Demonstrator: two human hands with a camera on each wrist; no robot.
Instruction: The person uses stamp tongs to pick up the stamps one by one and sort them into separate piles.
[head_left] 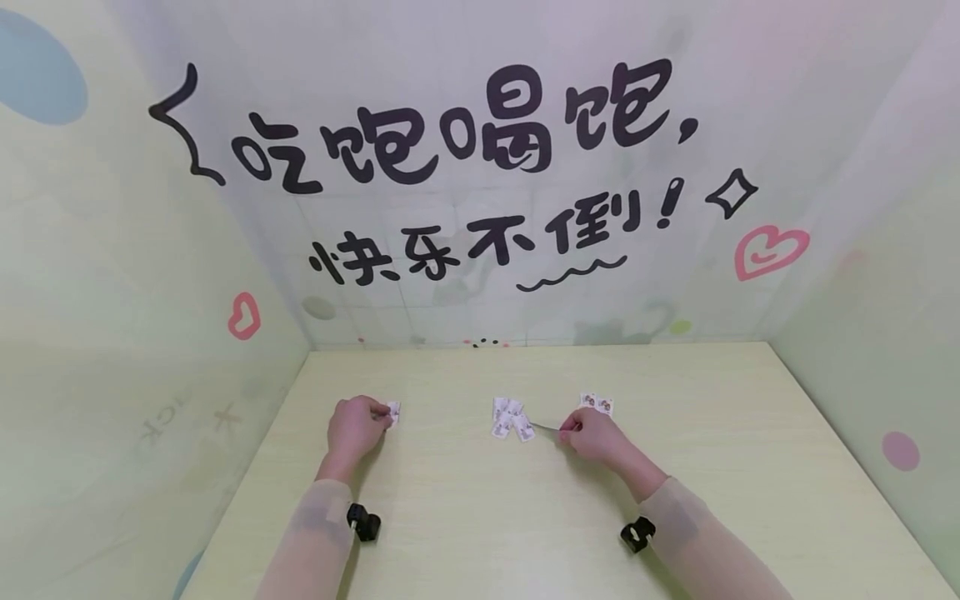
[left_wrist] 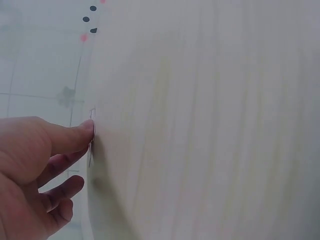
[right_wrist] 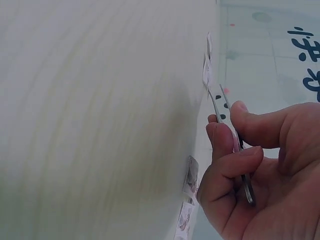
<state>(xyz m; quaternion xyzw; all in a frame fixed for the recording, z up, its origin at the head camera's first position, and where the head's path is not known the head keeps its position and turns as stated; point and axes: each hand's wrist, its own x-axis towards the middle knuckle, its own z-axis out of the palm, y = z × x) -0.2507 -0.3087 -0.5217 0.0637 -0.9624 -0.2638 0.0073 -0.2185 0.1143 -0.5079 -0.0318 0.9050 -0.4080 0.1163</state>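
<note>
In the head view, my left hand (head_left: pixel 356 429) is low over the left of the table, thumb and forefinger pinching a small printed paper square (head_left: pixel 394 410). The left wrist view shows that paper (left_wrist: pixel 92 137) nearly edge-on against the tabletop. My right hand (head_left: pixel 592 435) holds metal tweezers (head_left: pixel 545 427), pointing left. Their two prongs (right_wrist: pixel 216 106) stand apart in the right wrist view, tips close to a loose cluster of printed paper squares (head_left: pixel 512 418) in the middle. Behind the right hand lie two more paper squares (head_left: pixel 597 403), side by side and partly covered.
The pale wood-grain table (head_left: pixel 450 517) meets a printed wall (head_left: pixel 420 325) at the back, with side walls left and right. Each sleeved forearm carries a black camera mount, one on the left (head_left: pixel 364 522) and one on the right (head_left: pixel 637 535).
</note>
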